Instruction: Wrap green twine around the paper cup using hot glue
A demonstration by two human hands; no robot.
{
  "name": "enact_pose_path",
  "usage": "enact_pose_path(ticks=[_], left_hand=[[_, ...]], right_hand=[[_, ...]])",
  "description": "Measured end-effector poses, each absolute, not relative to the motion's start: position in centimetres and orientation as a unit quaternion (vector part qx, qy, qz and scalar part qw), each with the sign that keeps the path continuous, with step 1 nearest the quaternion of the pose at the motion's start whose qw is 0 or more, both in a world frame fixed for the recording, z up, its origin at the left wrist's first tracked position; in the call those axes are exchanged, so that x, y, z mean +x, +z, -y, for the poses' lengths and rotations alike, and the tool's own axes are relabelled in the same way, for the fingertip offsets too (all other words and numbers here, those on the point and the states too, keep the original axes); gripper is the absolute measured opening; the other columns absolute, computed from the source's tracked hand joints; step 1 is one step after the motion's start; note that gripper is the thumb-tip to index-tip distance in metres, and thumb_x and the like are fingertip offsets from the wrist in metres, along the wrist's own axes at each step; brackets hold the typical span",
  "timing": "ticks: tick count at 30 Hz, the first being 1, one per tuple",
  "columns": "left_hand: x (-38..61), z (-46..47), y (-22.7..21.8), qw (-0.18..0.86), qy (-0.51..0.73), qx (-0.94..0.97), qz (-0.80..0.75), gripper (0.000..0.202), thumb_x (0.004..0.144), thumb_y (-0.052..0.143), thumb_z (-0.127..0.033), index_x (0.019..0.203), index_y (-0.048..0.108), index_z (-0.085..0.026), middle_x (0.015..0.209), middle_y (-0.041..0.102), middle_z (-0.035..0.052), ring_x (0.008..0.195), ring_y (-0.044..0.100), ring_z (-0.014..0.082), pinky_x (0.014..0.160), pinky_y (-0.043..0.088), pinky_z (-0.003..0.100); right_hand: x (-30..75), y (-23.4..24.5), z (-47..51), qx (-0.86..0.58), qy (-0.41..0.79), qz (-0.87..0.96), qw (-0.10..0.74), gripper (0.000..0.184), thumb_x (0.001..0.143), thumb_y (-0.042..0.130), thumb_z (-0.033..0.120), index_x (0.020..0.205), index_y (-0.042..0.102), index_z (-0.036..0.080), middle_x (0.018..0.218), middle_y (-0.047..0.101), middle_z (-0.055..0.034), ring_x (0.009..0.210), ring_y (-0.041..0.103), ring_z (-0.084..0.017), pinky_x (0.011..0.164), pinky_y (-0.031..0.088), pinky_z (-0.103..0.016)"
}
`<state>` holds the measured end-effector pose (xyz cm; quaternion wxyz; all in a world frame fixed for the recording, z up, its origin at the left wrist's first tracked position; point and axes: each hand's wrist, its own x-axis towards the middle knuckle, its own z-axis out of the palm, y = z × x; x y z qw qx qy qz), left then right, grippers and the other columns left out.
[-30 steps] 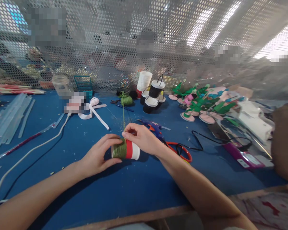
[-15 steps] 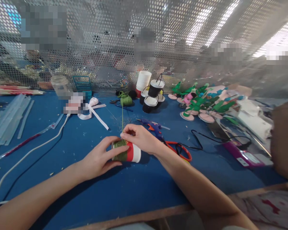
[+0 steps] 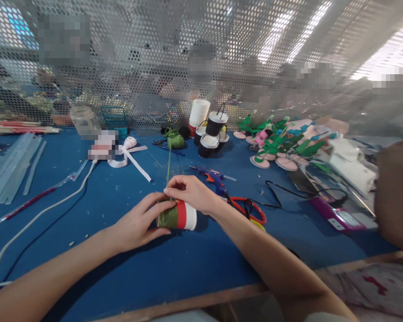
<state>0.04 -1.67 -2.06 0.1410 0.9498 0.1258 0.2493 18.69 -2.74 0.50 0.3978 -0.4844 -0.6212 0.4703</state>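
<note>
A red and white paper cup point(image 3: 186, 215) lies on its side above the blue table, its left part wrapped in green yarn point(image 3: 168, 218). My left hand point(image 3: 144, 219) is closed round the wrapped end, thumb below and fingers over the top. With thumb and forefinger pinched at the cup's upper side, my right hand point(image 3: 184, 192) grips the yarn strand point(image 3: 169, 167). That strand runs taut from the fingers back to a green yarn ball point(image 3: 175, 139). The fingers partly cover the cup's upper side.
A blue glue gun point(image 3: 215, 179) and red-handled scissors point(image 3: 255, 210) lie right of the cup. Behind stand stacked cups point(image 3: 199, 112) and small black buckets point(image 3: 208, 146). White ribbon point(image 3: 137, 165) and a white cable point(image 3: 53, 208) lie left. Green craft pieces point(image 3: 275, 145) and a purple power strip point(image 3: 334, 214) are right.
My right hand has shifted slightly left along the cup's top with the yarn. My left forefinger has drawn back a little, showing more of the red band.
</note>
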Motion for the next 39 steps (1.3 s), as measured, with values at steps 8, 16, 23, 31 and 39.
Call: enact_pose_path(ticks=[8, 16, 23, 31, 39], left_hand=[[0.1, 1.7, -2.0, 0.154, 0.247, 0.948, -0.130, 0.048, 0.085, 0.051, -0.031, 0.127, 0.032, -0.016, 0.119, 0.041, 0.0160, 0.114, 0.043, 0.0262, 0.094, 0.045, 0.043], [-0.1, 1.6, -2.1, 0.162, 0.228, 0.947, -0.156, 0.043, 0.084, 0.052, -0.028, 0.124, 0.037, -0.018, 0.115, 0.042, 0.0140, 0.107, 0.048, 0.0244, 0.090, 0.047, 0.040], [-0.2, 1.0, -2.2, 0.135, 0.246, 0.944, -0.171, 0.044, 0.082, 0.053, -0.022, 0.123, 0.039, -0.018, 0.113, 0.045, 0.0126, 0.103, 0.051, 0.0231, 0.086, 0.049, 0.037], [-0.2, 0.9, -2.5, 0.084, 0.262, 0.948, -0.160, 0.046, 0.079, 0.055, -0.015, 0.122, 0.040, -0.018, 0.113, 0.045, 0.0127, 0.104, 0.051, 0.0243, 0.085, 0.050, 0.039], [-0.3, 0.8, -2.4, 0.075, 0.250, 0.953, -0.152, 0.047, 0.079, 0.056, -0.014, 0.123, 0.038, -0.017, 0.116, 0.045, 0.0141, 0.107, 0.050, 0.0245, 0.087, 0.050, 0.040]], right_hand=[[18.4, 0.3, 2.7, -0.485, 0.458, 0.625, 0.406, 0.013, 0.072, 0.059, 0.027, 0.066, 0.053, 0.016, 0.062, 0.053, 0.0036, 0.057, 0.047, -0.009, 0.056, 0.037, -0.022], [19.0, 1.2, 2.5, -0.559, 0.314, 0.688, 0.341, 0.015, 0.078, 0.053, 0.026, 0.069, 0.058, 0.015, 0.067, 0.060, -0.0011, 0.063, 0.052, -0.011, 0.061, 0.039, -0.024], [25.0, 4.1, 3.4, -0.722, 0.083, 0.628, 0.279, 0.021, 0.080, 0.049, 0.033, 0.071, 0.058, 0.017, 0.065, 0.062, -0.0034, 0.062, 0.056, -0.016, 0.059, 0.038, -0.026], [28.5, -0.5, 1.8, -0.800, 0.128, 0.568, 0.142, 0.042, 0.065, 0.065, 0.039, 0.037, 0.038, 0.022, 0.042, 0.049, -0.0036, 0.050, 0.054, -0.018, 0.046, 0.031, -0.026], [28.6, 0.8, 3.5, -0.789, 0.161, 0.538, 0.249, 0.010, 0.068, 0.057, 0.025, 0.071, 0.055, 0.016, 0.067, 0.059, -0.0034, 0.062, 0.057, -0.016, 0.052, 0.038, -0.024]])
